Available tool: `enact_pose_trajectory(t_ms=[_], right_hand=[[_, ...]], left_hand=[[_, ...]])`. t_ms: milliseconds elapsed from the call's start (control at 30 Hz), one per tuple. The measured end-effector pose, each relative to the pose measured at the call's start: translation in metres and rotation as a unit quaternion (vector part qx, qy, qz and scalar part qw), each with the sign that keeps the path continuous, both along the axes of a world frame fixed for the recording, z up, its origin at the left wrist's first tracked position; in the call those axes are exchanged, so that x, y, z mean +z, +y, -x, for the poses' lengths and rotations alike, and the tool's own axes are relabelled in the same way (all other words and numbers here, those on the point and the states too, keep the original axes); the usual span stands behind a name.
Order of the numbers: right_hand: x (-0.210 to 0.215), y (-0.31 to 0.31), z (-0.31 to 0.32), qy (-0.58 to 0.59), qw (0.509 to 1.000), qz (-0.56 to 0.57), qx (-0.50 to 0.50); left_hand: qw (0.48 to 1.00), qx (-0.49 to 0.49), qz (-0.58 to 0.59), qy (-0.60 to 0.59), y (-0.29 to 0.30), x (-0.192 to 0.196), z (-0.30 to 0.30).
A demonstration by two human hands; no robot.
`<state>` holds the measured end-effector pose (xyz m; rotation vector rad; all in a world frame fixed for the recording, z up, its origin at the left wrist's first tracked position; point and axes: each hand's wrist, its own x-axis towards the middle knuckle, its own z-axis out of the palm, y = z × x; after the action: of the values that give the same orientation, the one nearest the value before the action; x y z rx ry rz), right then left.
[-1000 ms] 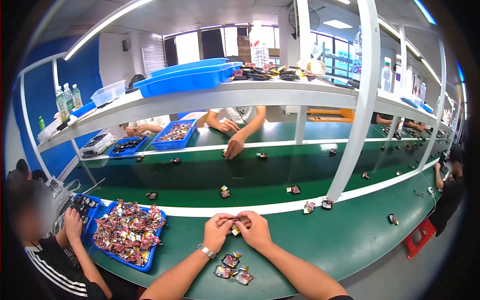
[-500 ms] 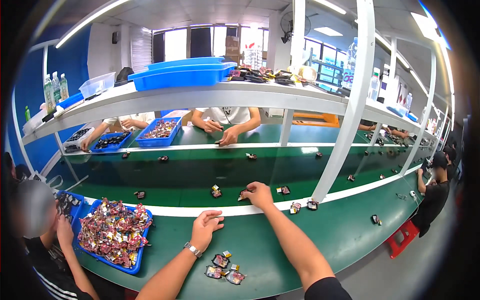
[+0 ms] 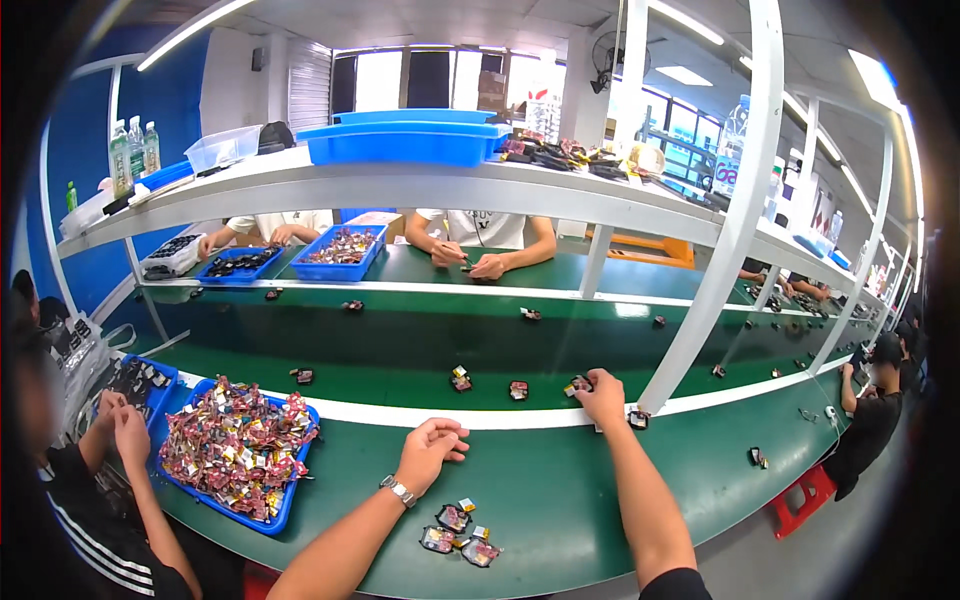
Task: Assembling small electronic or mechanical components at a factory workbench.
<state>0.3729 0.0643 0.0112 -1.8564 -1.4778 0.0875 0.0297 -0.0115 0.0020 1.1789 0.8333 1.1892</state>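
My right hand point(image 3: 602, 398) is at the near edge of the green conveyor belt, thumb and fingers closed on a small circuit-board assembly point(image 3: 577, 386) with a black frame and a pale tab. To its left on the belt lie a second assembly point(image 3: 518, 390) and a third point(image 3: 460, 378). Just right of my wrist, another assembly point(image 3: 638, 419) rests on the white rail. Over the green worktop, my left hand point(image 3: 432, 455) hovers with its fingers loosely curled and apart, nothing in it. Below it, a small cluster of similar assemblies point(image 3: 478, 552) lies on the worktop.
A blue tray point(image 3: 290, 507) heaped with small boards stands at the left, beside a co-worker's hands point(image 3: 122, 425). White posts point(image 3: 712, 220) carry a shelf point(image 3: 400, 195) above the belt. Across it, another person's hands point(image 3: 470, 262) work. One assembly point(image 3: 757, 457) lies right.
My right hand has moved right, leaving one assembly on the belt and gripping the one beside it. The whole view has shifted slightly; my left hand keeps its pose.
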Motion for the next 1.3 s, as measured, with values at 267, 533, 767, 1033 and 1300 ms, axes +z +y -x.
enact_pose_trajectory(t_ms=[267, 533, 767, 1033, 1300], right_hand=[[0.056, -0.099, 0.129, 0.019, 0.913, -0.006, 0.407], [0.037, -0.109, 0.155, -0.048, 0.897, -0.142, 0.415], [0.021, -0.101, 0.16, -0.101, 0.89, -0.185, 0.404], [0.028, -0.107, 0.159, -0.116, 0.884, -0.167, 0.422], [0.021, -0.106, 0.156, -0.111, 0.878, -0.145, 0.442]], left_hand=[[0.99, -0.122, 0.065, -0.02, 0.007, 0.0, 0.012], [0.986, -0.144, 0.07, -0.048, -0.004, 0.01, 0.013], [0.979, -0.161, 0.1, -0.074, 0.0, 0.001, 0.014], [0.973, -0.154, -0.088, 0.149, -0.001, 0.004, 0.011], [0.985, -0.157, 0.042, 0.054, -0.005, 0.007, 0.011]])
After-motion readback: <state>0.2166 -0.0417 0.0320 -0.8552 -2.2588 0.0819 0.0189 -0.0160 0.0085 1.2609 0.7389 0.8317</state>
